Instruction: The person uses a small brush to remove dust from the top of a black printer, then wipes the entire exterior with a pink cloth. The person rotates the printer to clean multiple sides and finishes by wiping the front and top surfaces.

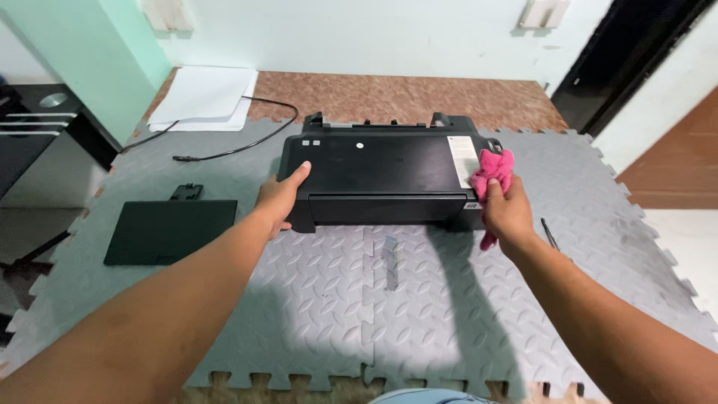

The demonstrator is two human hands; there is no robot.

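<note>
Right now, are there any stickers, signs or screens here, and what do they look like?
White label: a tall rectangle on the black printer top, at its right end, partly behind the pink cloth in the right hand.
Small round white sticker: a dot near the middle of the printer top.
No screens or signs show.

Black printer [381, 176] sits flat on the grey mat, lid closed; crumpled pink cloth [492, 173] against its right end.
</note>
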